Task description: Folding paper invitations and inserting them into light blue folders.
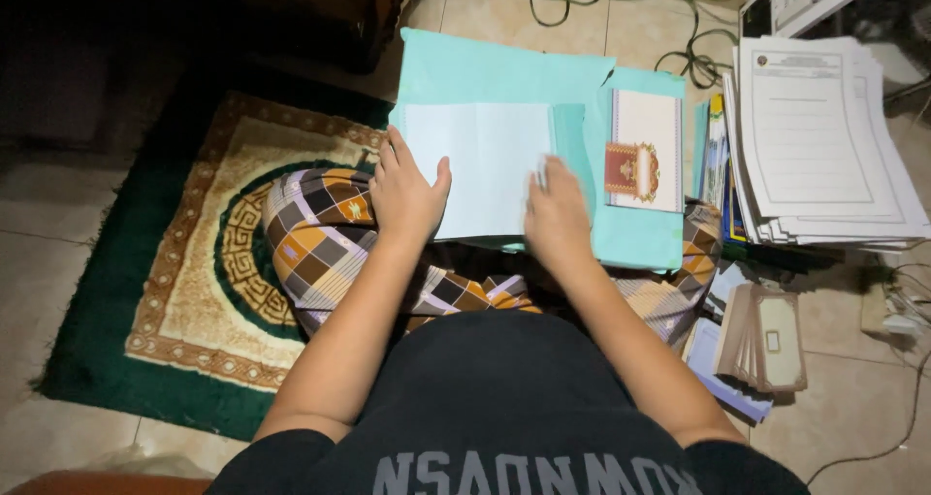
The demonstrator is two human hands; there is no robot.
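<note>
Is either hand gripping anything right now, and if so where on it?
Neither clearly grips. The left hand lies flat on the white sheet's left edge; the right hand presses its right edge, fingertips blurred.

Your left hand (405,192) and right hand (555,214) rest on a sheet (482,156) atop the folder (504,73) in your lap. A card (643,151) lies right of the sheet; the paper stack (815,136) sits further right, the rug (175,291) left.

A green patterned rug (145,291) lies left; stacked printed sheets (824,156) and green cable (621,10) right.
</note>
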